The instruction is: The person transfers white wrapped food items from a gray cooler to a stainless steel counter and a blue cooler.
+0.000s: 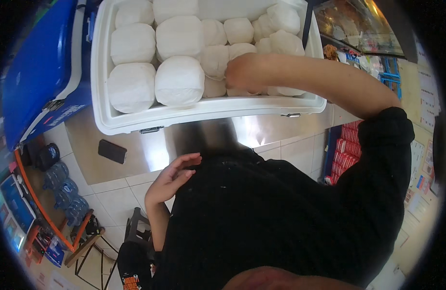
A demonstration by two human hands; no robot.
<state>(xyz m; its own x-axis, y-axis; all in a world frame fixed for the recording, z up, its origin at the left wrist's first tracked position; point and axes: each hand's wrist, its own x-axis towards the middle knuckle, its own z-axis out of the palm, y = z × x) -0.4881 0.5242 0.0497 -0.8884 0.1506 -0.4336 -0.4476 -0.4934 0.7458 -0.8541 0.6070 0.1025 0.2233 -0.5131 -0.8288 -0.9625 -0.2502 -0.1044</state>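
A white cooler box (208, 112) stands before me, filled with rounded white paper-wrapped bundles; large ones (179, 79) are stacked at its left and smaller ones (215, 59) at its right. My right hand (246, 72) reaches down into the near right part of the box, among the smaller bundles. Its fingers are blurred and partly hidden, so whether it grips one cannot be told. My left hand (176, 177) is raised beside my black shirt, below the box, with nothing in it; its thumb and fingers are apart.
Under the box is a steel tabletop (89, 159) with a dark smartphone (113, 151) on it. A blue cooler lid (45, 65) stands at the left. Large water bottles (69, 195) and a grey stool (138, 224) are lower left. Red packets (344, 152) fill a shelf at the right, below a glass display case (357, 25).
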